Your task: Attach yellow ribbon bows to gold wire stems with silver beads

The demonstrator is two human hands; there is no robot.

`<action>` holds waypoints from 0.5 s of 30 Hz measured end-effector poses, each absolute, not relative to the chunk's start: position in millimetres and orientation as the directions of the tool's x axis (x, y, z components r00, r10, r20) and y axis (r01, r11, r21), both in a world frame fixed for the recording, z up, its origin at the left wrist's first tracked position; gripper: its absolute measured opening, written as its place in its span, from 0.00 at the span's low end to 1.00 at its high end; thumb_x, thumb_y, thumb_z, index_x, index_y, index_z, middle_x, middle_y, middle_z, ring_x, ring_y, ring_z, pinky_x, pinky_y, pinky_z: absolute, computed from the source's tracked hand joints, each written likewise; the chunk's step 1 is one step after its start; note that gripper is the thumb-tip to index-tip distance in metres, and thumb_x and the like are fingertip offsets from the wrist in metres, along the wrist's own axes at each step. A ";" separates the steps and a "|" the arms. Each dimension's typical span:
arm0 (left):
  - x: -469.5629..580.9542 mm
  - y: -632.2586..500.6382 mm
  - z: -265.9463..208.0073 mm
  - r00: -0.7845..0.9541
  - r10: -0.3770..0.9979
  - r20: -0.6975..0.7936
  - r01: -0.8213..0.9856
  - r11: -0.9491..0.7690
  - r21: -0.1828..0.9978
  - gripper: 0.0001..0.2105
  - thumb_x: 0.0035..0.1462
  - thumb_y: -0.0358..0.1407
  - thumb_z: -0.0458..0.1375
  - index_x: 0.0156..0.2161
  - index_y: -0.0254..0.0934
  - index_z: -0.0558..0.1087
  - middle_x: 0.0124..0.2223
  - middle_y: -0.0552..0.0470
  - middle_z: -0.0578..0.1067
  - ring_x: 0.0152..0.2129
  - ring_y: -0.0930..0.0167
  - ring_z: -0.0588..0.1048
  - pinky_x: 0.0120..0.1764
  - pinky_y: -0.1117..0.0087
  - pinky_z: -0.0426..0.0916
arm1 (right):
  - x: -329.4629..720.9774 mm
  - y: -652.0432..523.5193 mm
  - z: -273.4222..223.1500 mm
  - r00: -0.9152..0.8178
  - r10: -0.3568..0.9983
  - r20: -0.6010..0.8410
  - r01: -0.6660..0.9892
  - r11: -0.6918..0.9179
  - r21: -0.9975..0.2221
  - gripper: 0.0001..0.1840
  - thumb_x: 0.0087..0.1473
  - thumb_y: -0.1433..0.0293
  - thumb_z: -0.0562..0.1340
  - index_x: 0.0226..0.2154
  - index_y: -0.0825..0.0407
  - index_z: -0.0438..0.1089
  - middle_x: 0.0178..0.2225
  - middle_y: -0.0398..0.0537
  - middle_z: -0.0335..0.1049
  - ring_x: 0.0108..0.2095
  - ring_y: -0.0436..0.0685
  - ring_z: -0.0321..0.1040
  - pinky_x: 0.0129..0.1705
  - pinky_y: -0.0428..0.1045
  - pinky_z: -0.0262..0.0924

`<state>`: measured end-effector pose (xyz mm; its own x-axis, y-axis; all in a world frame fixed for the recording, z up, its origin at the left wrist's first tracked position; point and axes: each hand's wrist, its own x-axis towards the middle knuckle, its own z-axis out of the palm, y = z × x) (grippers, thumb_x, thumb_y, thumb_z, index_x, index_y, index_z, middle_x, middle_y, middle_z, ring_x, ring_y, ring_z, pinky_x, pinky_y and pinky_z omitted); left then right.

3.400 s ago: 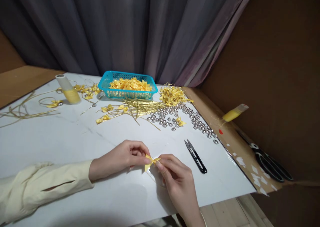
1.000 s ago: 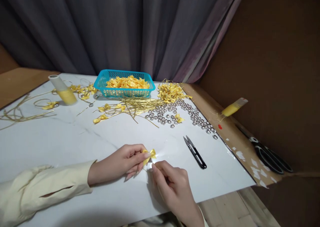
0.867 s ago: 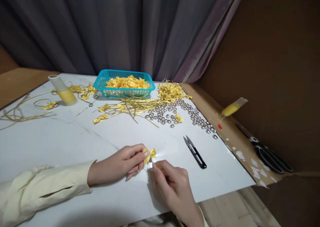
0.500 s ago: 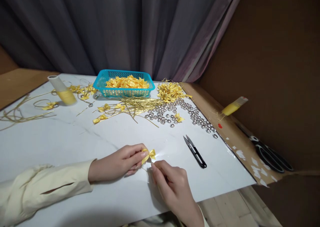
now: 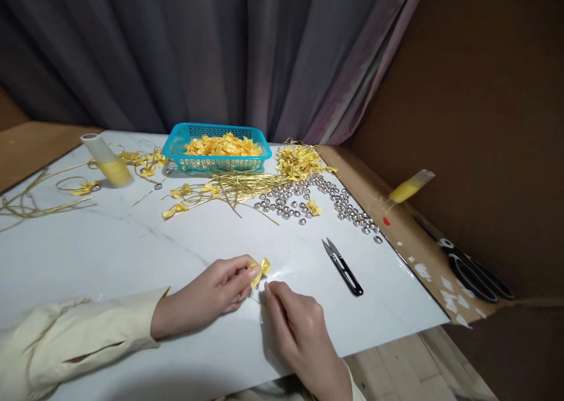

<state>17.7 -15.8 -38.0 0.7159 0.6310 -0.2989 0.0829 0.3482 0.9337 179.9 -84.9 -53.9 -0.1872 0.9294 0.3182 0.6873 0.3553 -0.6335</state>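
Note:
Between the thumb and fingers of my left hand (image 5: 222, 288) is a small yellow ribbon bow (image 5: 261, 271), held just above the table. My right hand (image 5: 299, 330) is closed in a pinch right beside the bow, on what looks like the end of a thin cord; the tip is mostly covered by the fingers. A fine strand also hangs below the left fingertips. To the right of my hands lie black thread snips (image 5: 344, 268), blades pointing away from me.
Behind are a blue basket (image 5: 176, 149) of yellow bows, gold cords (image 5: 247, 184), a pile of finished bow pieces (image 5: 299, 160) and scattered silver beads (image 5: 286, 208). A yellow thread spool (image 5: 108, 161) stands left; another spool (image 5: 412, 188) and large scissors (image 5: 473, 274) lie right.
The bow has tilted and turned slightly in my left fingers. My right fingertips have shifted a little up and left, still close to it. The whole view has moved slightly.

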 end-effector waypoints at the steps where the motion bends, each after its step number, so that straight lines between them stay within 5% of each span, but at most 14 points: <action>1: 17.8 -16.6 -37.1 0.710 0.638 -0.298 0.099 0.328 0.939 0.17 0.58 0.49 0.52 0.30 0.35 0.61 0.23 0.61 0.56 0.17 0.80 0.51 0.20 0.76 0.47 | 179.6 -84.7 -53.9 -0.187 0.931 0.314 0.690 0.352 -0.632 0.12 0.61 0.74 0.47 0.29 0.52 0.60 0.19 0.39 0.56 0.18 0.48 0.55 0.23 0.44 0.48; 15: 17.6 -23.0 -33.4 0.641 0.736 -0.218 0.237 0.081 0.968 0.15 0.62 0.43 0.48 0.29 0.35 0.65 0.19 0.59 0.63 0.16 0.77 0.62 0.21 0.75 0.58 | 179.5 -83.9 -51.6 -0.130 0.917 0.377 0.624 0.371 -0.687 0.10 0.60 0.75 0.49 0.32 0.53 0.63 0.20 0.40 0.62 0.18 0.46 0.59 0.23 0.41 0.52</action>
<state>17.6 -23.0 -33.4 0.6408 0.7361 -0.2179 0.2367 0.0806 0.9682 179.5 -83.9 -51.6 -0.1296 0.9171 0.3770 0.6244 0.3708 -0.6875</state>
